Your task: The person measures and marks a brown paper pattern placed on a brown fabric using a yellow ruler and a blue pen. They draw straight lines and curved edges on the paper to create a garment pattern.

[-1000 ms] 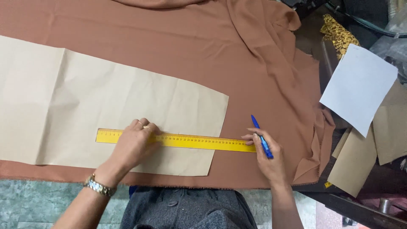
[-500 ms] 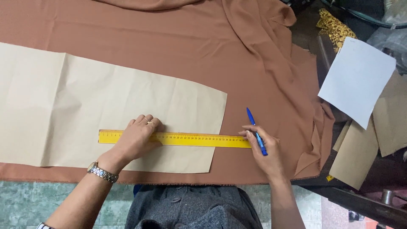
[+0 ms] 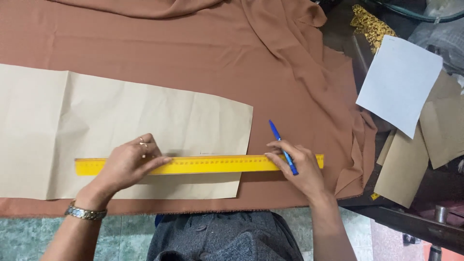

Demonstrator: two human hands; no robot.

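I see L hand (image 3: 126,163) flat on yellow ruler (image 3: 203,165) over tan paper (image 3: 121,125) and brown cloth (image 3: 193,53); R hand (image 3: 302,169) pinches blue pen (image 3: 282,147) w/ fingers on ruler's end.

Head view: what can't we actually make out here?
- Yellow ruler: middle left covered by the left hand, right part by the right hand; markings too small to read.
- Blue pen: tip hidden under the right hand's fingers.
- Tan paper pattern: left end cut off by the frame edge.
- Brown fabric: top edge out of frame.
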